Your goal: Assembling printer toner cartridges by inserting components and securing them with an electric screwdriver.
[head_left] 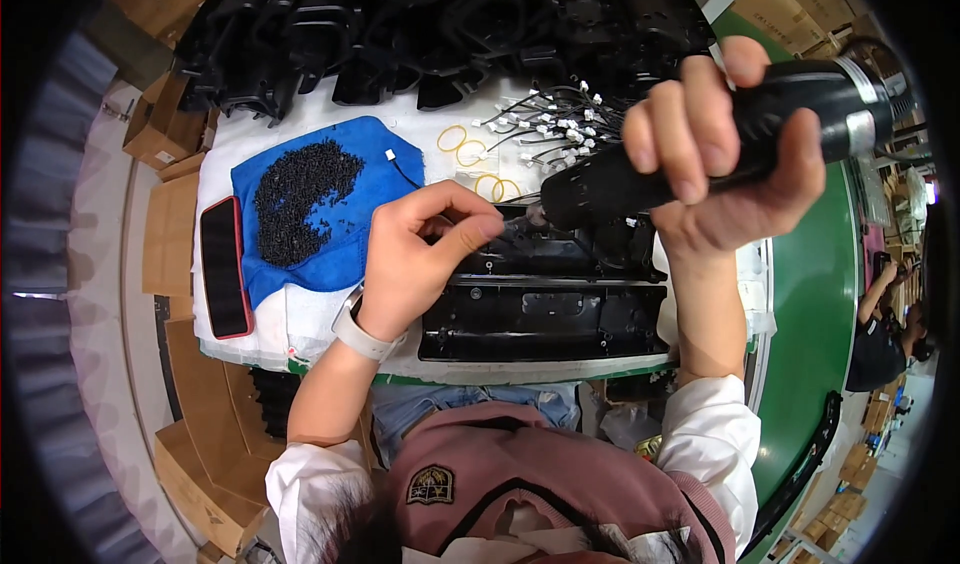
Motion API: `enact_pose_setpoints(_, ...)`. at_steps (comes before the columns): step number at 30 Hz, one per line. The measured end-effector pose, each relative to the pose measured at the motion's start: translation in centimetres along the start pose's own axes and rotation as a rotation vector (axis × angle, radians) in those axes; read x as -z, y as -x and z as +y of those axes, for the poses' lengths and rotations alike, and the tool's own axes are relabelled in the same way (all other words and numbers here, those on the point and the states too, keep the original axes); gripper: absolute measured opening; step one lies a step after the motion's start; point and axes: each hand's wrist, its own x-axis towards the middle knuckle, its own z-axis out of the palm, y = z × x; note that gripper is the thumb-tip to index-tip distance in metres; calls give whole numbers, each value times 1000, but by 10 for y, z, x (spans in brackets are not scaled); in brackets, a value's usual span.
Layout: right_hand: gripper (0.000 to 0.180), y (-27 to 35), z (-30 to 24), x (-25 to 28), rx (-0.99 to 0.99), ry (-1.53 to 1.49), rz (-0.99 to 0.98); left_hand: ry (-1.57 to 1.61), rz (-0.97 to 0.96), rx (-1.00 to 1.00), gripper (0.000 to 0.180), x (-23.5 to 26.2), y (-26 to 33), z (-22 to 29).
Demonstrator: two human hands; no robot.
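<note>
My right hand (715,159) wraps round a black electric screwdriver (810,94), a thick cylinder with silver bands, tilted with its nose to the left. That nose hangs over the upper of two long black plastic parts (545,256), and its tip is hard to make out. My left hand (420,249) is closed in a pinch near that part's left end; whatever lies between thumb and forefinger is too small or hidden. A dark wire with a white connector (390,155) sticks out behind the left hand. Nearer me lies the second black plastic part (545,321).
Many small black screws (300,199) lie on a blue cloth (375,149), beside a red-edged phone (226,264). Wires with white connectors (570,129) and yellow rubber bands (452,140) lie behind my hands. Black mouldings (450,24) are piled at the back; cardboard boxes (210,474) stand left.
</note>
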Motion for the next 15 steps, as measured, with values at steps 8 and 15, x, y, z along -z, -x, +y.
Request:
enact_pose_setpoints(8,42,4,1,0,-9,-16,-10,3,-43,9,9,0,1,1)
enact_pose_setpoints(15,41,6,2,-6,-23,1,56,8,-86,60,11,2,3,1)
